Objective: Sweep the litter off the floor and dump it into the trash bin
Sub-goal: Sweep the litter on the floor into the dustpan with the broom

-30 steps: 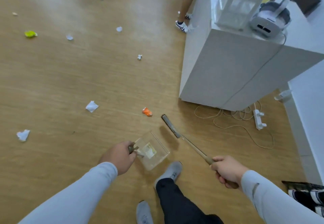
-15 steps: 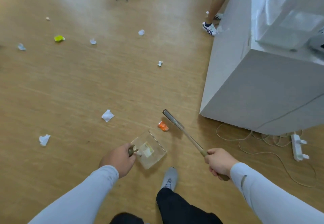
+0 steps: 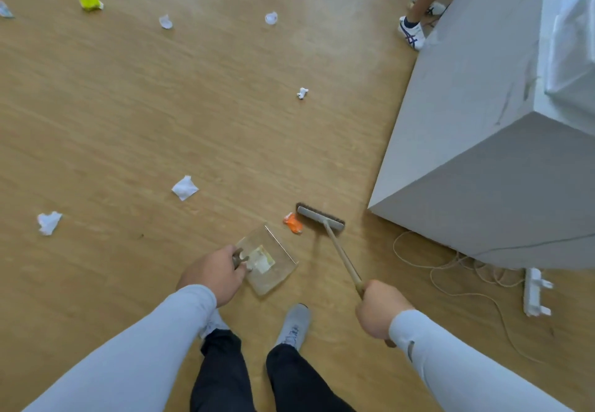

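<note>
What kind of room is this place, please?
Probably an indoor office or lab-like workroom: a light wooden plank floor, a large grey block-shaped counter, and a white power strip with loose cables beside it.

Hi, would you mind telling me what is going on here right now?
A person is sweeping litter off a wood floor. The right hand holds a broom whose head sits right beside an orange scrap. The left hand holds a clear dustpan near that scrap, with one piece already inside. Several white paper scraps are not yet swept up.
</note>
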A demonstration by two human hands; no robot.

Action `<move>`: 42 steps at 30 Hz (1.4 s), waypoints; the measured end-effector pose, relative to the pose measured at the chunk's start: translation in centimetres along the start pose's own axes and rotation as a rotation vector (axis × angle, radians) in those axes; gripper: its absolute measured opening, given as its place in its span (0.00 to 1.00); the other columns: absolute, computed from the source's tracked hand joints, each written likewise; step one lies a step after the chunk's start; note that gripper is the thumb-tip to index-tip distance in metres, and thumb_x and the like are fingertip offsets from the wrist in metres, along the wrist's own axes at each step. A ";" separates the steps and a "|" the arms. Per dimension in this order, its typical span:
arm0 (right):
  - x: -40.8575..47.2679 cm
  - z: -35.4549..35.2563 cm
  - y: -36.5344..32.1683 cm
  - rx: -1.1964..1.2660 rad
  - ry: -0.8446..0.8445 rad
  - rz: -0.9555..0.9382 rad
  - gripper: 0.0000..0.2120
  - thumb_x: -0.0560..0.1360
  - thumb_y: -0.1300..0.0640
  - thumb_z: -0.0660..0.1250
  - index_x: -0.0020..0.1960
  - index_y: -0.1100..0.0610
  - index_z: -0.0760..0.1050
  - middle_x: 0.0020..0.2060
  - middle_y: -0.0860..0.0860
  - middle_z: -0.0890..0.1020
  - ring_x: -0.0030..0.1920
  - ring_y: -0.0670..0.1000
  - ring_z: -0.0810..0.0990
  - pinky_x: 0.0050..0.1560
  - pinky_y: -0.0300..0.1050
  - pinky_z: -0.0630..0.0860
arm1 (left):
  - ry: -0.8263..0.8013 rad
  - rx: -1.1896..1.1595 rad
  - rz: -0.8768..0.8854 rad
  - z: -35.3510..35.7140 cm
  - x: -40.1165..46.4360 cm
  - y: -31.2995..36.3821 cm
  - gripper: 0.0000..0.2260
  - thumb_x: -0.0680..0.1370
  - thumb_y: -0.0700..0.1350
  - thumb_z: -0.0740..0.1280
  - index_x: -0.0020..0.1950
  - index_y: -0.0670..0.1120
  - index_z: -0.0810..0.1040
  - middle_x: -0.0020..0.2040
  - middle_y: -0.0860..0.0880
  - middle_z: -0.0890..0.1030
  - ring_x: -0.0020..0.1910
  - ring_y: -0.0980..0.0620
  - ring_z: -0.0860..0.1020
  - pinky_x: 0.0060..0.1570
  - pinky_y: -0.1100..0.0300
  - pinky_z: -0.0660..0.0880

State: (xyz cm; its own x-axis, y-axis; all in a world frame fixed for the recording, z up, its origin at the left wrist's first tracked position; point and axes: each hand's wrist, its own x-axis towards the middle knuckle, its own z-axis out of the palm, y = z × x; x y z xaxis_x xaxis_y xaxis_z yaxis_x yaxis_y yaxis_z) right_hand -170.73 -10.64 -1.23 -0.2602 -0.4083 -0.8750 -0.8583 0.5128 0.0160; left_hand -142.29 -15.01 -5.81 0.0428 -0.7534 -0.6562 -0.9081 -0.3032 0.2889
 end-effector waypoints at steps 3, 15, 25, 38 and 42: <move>-0.9 -1.8 0.4 -0.028 -0.121 -0.025 0.16 0.78 0.61 0.58 0.63 0.54 0.77 0.41 0.53 0.79 0.31 0.52 0.76 0.27 0.42 0.74 | 0.012 0.014 -0.008 -0.3 0.5 0.1 0.14 0.81 0.54 0.62 0.65 0.52 0.75 0.58 0.54 0.83 0.49 0.47 0.78 0.42 0.57 0.70; -1.4 -5.1 2.7 -0.011 -0.014 -0.107 0.17 0.78 0.57 0.59 0.65 0.47 0.76 0.47 0.53 0.84 0.35 0.54 0.81 0.29 0.42 0.75 | 0.023 0.025 0.001 0.1 0.5 -0.4 0.14 0.80 0.56 0.62 0.63 0.52 0.75 0.53 0.52 0.83 0.46 0.46 0.78 0.43 0.55 0.75; -2.5 -6.4 0.8 0.252 -0.088 -0.083 0.14 0.78 0.63 0.60 0.60 0.49 0.72 0.35 0.58 0.77 0.26 0.52 0.71 0.24 0.39 0.69 | 0.078 -0.089 -0.059 -3.1 -3.7 -4.2 0.16 0.80 0.57 0.63 0.66 0.56 0.76 0.52 0.53 0.83 0.45 0.48 0.79 0.42 0.56 0.74; -4.9 -8.3 -12.6 0.215 -0.078 -0.198 0.11 0.79 0.61 0.60 0.60 0.56 0.74 0.34 0.58 0.77 0.29 0.54 0.71 0.25 0.38 0.66 | 0.232 -0.145 -0.186 -15.1 -7.1 -13.2 0.14 0.80 0.57 0.65 0.62 0.54 0.77 0.47 0.53 0.81 0.46 0.47 0.79 0.45 0.56 0.75; -5.4 -8.0 -19.1 0.211 -0.036 -0.208 0.12 0.78 0.60 0.62 0.60 0.50 0.73 0.35 0.58 0.78 0.30 0.54 0.72 0.25 0.38 0.66 | 0.253 -0.188 -0.233 -18.3 -4.5 -18.3 0.13 0.79 0.56 0.65 0.60 0.54 0.78 0.47 0.53 0.82 0.46 0.47 0.79 0.43 0.57 0.74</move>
State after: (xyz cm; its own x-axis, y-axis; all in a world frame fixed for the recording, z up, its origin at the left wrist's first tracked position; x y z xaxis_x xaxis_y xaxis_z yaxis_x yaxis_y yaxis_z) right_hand -156.45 -24.25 7.08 -0.0693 -0.4960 -0.8656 -0.7798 0.5681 -0.2631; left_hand -118.23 -16.75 4.58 0.3621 -0.7647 -0.5331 -0.7706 -0.5673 0.2903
